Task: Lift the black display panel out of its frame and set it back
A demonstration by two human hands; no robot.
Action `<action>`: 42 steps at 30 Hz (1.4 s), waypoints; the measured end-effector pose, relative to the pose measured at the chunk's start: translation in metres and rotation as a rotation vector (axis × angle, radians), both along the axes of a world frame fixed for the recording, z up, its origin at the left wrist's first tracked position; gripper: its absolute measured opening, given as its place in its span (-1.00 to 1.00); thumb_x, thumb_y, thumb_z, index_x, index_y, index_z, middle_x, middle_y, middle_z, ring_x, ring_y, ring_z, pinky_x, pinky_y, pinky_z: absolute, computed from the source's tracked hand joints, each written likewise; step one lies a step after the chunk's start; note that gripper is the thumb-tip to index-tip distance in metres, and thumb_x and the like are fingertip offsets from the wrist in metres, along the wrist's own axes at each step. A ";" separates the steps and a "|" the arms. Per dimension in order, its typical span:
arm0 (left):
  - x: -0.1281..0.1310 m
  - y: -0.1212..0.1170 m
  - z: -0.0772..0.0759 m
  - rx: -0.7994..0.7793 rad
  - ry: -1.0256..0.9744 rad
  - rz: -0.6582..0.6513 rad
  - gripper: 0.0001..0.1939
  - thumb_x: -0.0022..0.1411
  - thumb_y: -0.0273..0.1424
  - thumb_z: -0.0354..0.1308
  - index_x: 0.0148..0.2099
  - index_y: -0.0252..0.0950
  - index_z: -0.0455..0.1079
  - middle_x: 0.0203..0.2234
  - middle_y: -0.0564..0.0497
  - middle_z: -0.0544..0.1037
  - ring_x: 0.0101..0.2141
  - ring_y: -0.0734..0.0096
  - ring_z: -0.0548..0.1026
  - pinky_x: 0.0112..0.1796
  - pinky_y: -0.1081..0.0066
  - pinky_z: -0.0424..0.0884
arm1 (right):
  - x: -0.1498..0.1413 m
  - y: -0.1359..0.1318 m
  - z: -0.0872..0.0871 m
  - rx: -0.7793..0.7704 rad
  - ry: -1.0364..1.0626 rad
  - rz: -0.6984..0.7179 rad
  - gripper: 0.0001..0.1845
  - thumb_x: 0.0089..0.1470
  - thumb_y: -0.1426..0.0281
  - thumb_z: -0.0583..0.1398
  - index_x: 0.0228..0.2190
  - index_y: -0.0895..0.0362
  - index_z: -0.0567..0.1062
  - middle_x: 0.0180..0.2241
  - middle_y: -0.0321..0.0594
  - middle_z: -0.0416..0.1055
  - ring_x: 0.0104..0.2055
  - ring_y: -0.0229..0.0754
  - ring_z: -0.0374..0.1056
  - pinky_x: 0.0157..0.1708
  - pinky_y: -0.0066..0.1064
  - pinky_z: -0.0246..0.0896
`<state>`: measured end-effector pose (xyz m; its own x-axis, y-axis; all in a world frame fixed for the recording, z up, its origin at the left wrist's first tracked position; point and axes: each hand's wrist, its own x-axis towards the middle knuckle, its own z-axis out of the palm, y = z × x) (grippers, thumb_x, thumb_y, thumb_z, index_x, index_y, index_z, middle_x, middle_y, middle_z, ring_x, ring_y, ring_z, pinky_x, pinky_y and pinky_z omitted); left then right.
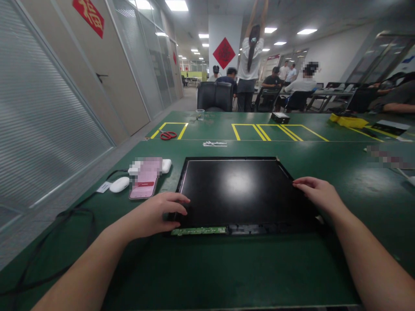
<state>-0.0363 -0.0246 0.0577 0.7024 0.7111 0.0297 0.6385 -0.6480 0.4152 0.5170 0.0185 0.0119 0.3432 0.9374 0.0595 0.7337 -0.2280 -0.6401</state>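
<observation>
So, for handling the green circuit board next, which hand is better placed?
Probably the left hand: it is beside the left end of the circuit board; the right hand is at the right edge of the display panel.

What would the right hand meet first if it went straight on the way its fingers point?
Likely the black panel, at its right edge. The right hand appears right up against it, though actual contact is unclear.
</observation>
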 end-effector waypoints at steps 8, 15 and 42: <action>0.008 -0.006 0.011 -0.021 0.120 0.018 -0.70 0.29 -0.54 0.32 0.02 -0.15 0.69 -0.09 -0.01 0.72 -0.14 0.26 0.70 -0.10 0.37 0.57 | 0.003 0.001 -0.004 0.043 -0.033 0.011 -0.58 -0.11 -0.01 0.26 -0.34 -0.02 0.73 -0.34 -0.12 0.67 -0.34 0.09 0.51 -0.20 -0.06 0.41; 0.010 -0.010 0.011 -0.017 0.158 0.033 -0.70 0.29 -0.56 0.31 0.02 -0.16 0.67 -0.14 0.02 0.75 -0.19 0.30 0.72 -0.17 0.43 0.53 | 0.003 0.000 -0.002 0.026 -0.044 0.001 -0.58 -0.09 0.00 0.25 -0.32 -0.02 0.72 -0.33 -0.11 0.66 -0.33 0.08 0.52 -0.22 -0.08 0.41; 0.010 -0.008 0.010 0.038 0.125 -0.029 -0.71 0.28 -0.58 0.26 -0.05 -0.18 0.68 -0.22 0.03 0.77 -0.27 0.32 0.72 -0.22 0.43 0.51 | 0.002 0.001 -0.001 0.019 0.017 -0.006 -0.56 -0.13 -0.02 0.27 -0.32 -0.01 0.71 -0.31 -0.11 0.66 -0.34 0.06 0.48 -0.24 -0.08 0.38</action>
